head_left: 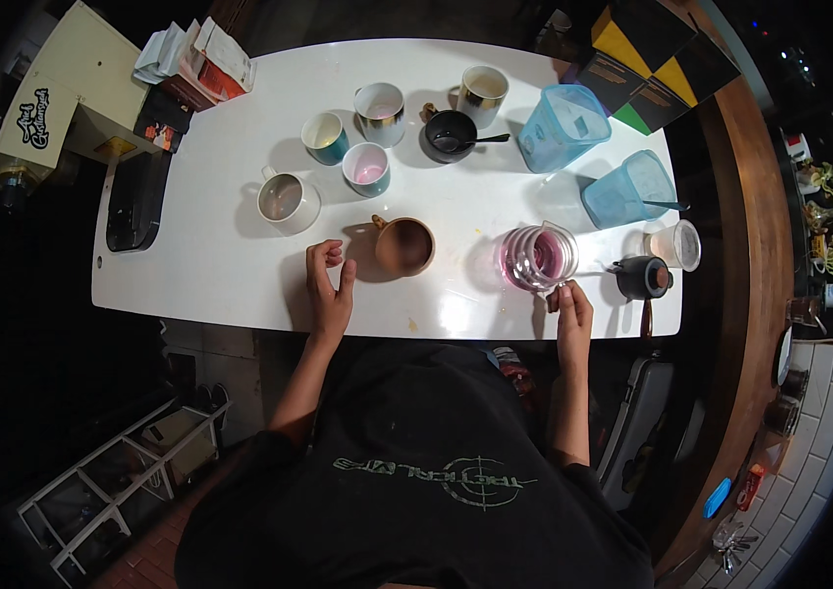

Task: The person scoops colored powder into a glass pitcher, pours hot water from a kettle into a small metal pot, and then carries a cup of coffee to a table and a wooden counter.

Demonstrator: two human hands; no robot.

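My left hand [331, 287] hovers at the near side of the white table with its fingers apart and nothing in them. Just right of it stands a brown cup [404, 246], its small handle turned to the far left. My right hand [573, 312] is closed at the handle of a ribbed glass jug [540, 257] that has pink liquid in it. Beyond the brown cup are a beige mug [289, 203], a pale cup with pink inside [367, 170], a teal-and-white cup [325, 137] and a larger mug [379, 114].
Farther back are a black bowl with a spoon [449, 136] and a gold-patterned mug [482, 96]. Two blue plastic containers [562, 130] stand at the right. Near the right edge are a small black long-handled pot [643, 279] and a clear tub [675, 245]. A machine [82, 88] occupies the left.
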